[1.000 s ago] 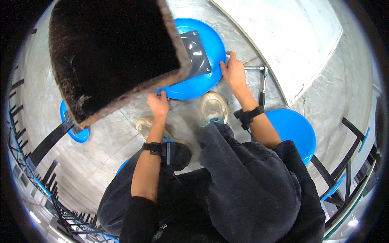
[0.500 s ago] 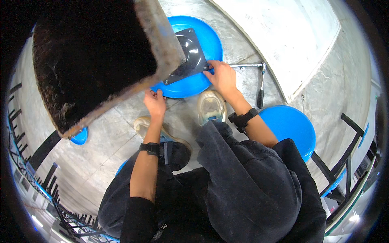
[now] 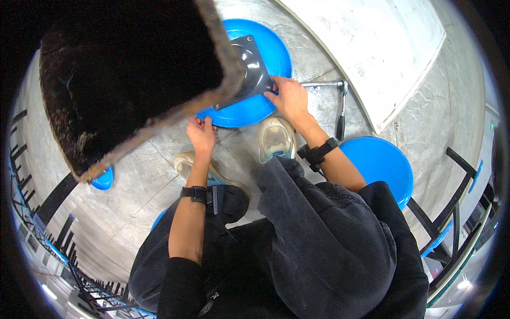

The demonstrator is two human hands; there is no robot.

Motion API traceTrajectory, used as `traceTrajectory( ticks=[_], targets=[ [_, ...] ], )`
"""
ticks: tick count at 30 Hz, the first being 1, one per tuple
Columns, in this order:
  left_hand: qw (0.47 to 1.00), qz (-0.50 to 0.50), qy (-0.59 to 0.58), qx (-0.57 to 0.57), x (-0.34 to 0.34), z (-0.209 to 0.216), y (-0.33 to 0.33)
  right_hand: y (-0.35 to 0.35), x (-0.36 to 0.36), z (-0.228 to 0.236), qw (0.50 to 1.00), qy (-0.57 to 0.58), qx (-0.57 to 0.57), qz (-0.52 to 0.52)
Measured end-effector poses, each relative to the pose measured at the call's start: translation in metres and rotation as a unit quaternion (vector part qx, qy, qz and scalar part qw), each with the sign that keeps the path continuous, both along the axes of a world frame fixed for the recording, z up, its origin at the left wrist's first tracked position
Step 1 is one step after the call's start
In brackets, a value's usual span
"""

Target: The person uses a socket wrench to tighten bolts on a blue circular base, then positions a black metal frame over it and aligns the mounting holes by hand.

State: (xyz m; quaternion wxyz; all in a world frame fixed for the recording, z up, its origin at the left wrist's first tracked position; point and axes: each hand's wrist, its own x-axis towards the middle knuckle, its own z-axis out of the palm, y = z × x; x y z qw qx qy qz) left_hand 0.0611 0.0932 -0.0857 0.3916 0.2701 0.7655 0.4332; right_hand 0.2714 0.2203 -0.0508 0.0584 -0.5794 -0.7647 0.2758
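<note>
A blue round seat (image 3: 279, 53) lies on the floor ahead of me with its dished side up. On it sits a black square metal plate (image 3: 249, 80) with bolts at its visible corners. My left hand (image 3: 201, 134) pinches the seat's near left rim between thumb and fingers. My right hand (image 3: 291, 100) is at the plate's near right corner, finger and thumb curled close around a bolt (image 3: 269, 86) there; what they grip is unclear. A ratchet wrench (image 3: 340, 125) with a long extension lies right of that hand, and the extension's left end is hidden behind it.
A large dark block with a worn, pale edge (image 3: 154, 125) covers the upper left and hides part of the plate. A white panel (image 3: 372, 48) lies at upper right. Another blue round seat (image 3: 377, 165) is beside my right forearm. Black metal frames (image 3: 451, 202) stand farther right.
The dark block's near edge has shifted slightly right in view, covering more of the plate. Both hands keep nearly the same places on the seat and plate.
</note>
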Motion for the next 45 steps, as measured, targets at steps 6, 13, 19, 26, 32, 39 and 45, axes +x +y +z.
traceTrajectory(
  ticks=[6, 13, 19, 26, 32, 39, 45],
  targets=[
    [0.999, 0.015, -0.035, 0.023, -0.001, 0.005, 0.002, 0.004, 0.000, 0.002, 1.000, 0.014, -0.018, 0.007],
    [1.000, 0.004, -0.024, -0.005, -0.002, 0.005, 0.002, 0.007, 0.001, -0.003, 0.999, -0.014, -0.032, 0.021],
    [1.000, 0.009, -0.008, -0.002, 0.002, 0.009, 0.003, 0.008, 0.002, -0.007, 0.999, -0.034, -0.027, 0.032],
    [1.000, 0.010, -0.017, 0.012, -0.003, -0.006, -0.004, 0.010, -0.002, 0.000, 0.997, -0.041, -0.052, 0.041],
    [1.000, 0.028, 0.013, 0.005, 0.002, -0.005, 0.000, 0.011, 0.002, -0.002, 0.997, -0.045, -0.039, 0.045],
    [0.989, -0.042, 0.085, -0.116, -0.010, -0.016, -0.009, 0.020, 0.001, 0.003, 0.994, -0.044, -0.079, 0.062],
    [0.961, -0.027, 0.255, -0.101, 0.004, 0.040, 0.011, 0.035, 0.002, 0.002, 0.996, 0.035, -0.080, 0.020]
  ],
)
